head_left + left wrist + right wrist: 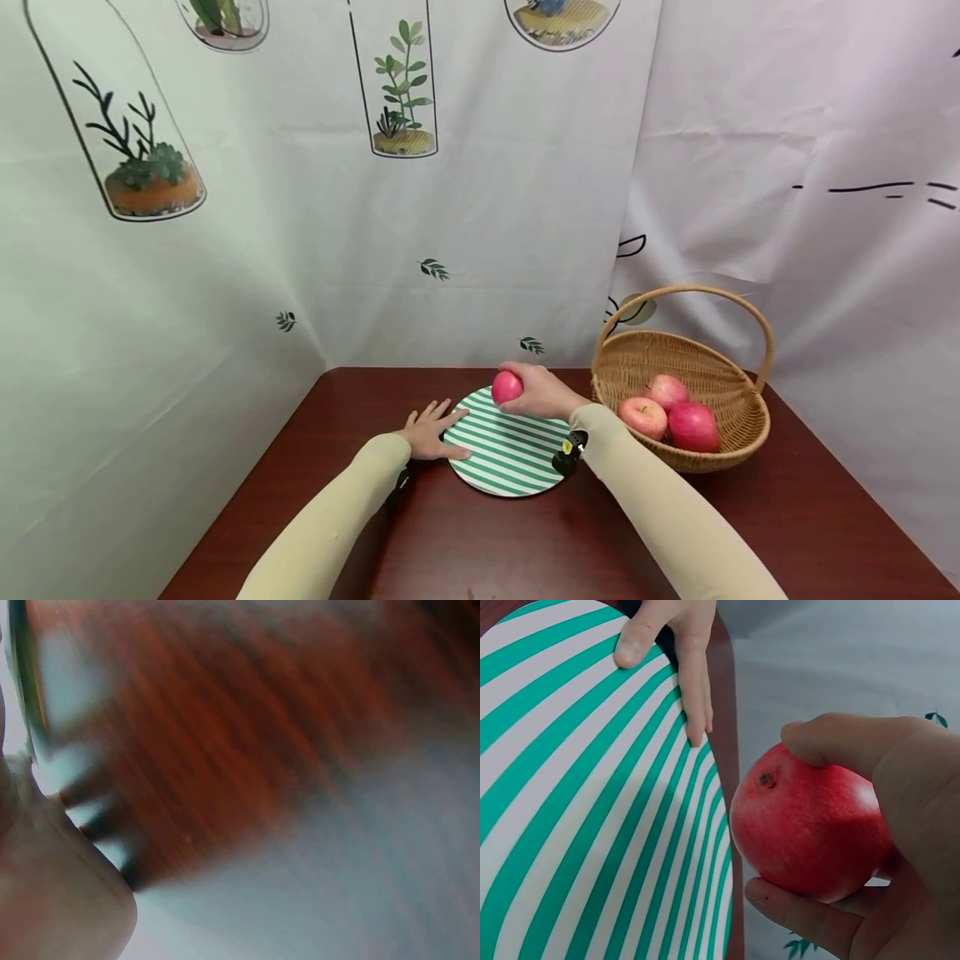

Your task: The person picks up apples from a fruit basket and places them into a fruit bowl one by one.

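Observation:
My right hand point(538, 392) grips a red apple point(810, 821) between thumb and fingers. In the head view it holds the apple above the far part of a round green-and-white striped mat point(510, 458). My left hand point(429, 433) rests at the mat's left edge with its fingers spread. Its thumb and index finger touch the mat's top, as the right wrist view also shows. In the left wrist view the left hand point(64, 885) shows only in part, at the left side.
A wicker basket point(648, 340) with a tall handle stands on the right of the dark red-brown table point(450, 550). Inside lie a pale red apple point(642, 417), another apple point(666, 392) and a deeper red one point(693, 427). Printed white cloth point(480, 217) hangs behind the table.

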A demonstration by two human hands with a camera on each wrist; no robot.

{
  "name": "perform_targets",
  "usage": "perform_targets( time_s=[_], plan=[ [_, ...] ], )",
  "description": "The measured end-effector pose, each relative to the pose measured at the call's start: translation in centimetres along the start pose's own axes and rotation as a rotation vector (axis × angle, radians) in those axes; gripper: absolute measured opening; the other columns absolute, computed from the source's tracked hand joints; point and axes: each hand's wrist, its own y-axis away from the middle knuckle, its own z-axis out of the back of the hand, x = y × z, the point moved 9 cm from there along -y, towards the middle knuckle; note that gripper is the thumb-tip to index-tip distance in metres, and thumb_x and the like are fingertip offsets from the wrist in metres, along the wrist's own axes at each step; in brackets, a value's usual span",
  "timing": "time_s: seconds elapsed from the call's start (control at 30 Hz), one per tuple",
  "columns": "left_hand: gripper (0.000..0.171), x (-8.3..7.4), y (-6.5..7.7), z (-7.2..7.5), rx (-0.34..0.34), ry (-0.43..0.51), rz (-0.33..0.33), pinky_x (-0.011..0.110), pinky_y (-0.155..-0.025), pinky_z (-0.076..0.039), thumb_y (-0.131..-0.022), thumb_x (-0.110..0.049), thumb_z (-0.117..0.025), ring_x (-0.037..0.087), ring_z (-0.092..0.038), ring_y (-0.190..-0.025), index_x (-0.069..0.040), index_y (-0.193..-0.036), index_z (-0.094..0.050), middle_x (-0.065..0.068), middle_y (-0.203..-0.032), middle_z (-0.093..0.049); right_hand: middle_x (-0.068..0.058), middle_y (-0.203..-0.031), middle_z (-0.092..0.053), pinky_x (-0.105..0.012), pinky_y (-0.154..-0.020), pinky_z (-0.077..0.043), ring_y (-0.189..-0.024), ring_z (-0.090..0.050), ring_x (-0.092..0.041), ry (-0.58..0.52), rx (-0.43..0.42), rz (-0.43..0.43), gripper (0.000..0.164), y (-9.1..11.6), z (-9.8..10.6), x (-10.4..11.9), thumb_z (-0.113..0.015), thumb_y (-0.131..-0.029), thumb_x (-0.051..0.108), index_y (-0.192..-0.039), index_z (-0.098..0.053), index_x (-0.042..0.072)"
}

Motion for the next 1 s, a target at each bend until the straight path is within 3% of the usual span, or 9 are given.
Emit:
perform_targets(
  time_s=[0.23,0.57,0.8,1.0],
  plan=[
    [0.103,-0.2,-0.1,0.1,0.007,-0.006,-0.012,0.065,-0.120,0.001,-0.077,-0.085,-0.058,0.035,0.002,-0.157,-0.036,-0.161,-0.024,0.007,-0.171,-0.005,-0.006,-0.134,-0.062,-0.038,-0.084,-0.058,-0.109,-0.063,-0.022,0.014,-0.028,0.000,0.073,-0.9,-0.6,-0.4,-0.085,-0.081,0.025,-0.146,-0.053,0.017],
    [0.093,-2.6,1.7,1.4,0.025,-0.040,0.002,0.066,-0.119,-0.006,-0.087,-0.071,-0.061,0.039,-0.005,-0.156,-0.029,-0.162,-0.025,0.014,-0.169,-0.010,-0.009,-0.138,-0.059,-0.044,-0.089,-0.056,-0.117,-0.059,-0.027,0.060,-0.023,-0.071,0.074,-1.4,-2.2,-1.5,-0.086,-0.082,0.028,-0.147,-0.052,0.022],
    [0.094,-1.9,1.5,1.2,0.025,-0.047,0.021,0.066,-0.120,-0.006,-0.085,-0.073,-0.062,0.037,-0.004,-0.157,-0.033,-0.161,-0.024,0.010,-0.170,-0.010,-0.007,-0.141,-0.058,-0.050,-0.095,-0.053,-0.120,-0.058,-0.028,0.132,-0.025,-0.067,0.075,-2.2,-3.0,-1.4,-0.085,-0.081,0.031,-0.147,-0.051,0.022],
    [0.094,-1.2,1.2,0.7,0.012,-0.035,0.032,0.065,-0.120,-0.006,-0.084,-0.075,-0.061,0.037,-0.005,-0.157,-0.034,-0.161,-0.025,0.010,-0.170,-0.011,-0.008,-0.140,-0.057,-0.048,-0.091,-0.055,-0.117,-0.060,-0.027,0.214,-0.023,-0.024,0.078,-2.6,-4.2,-1.0,-0.088,-0.078,0.033,-0.147,-0.052,0.023]
  ],
)
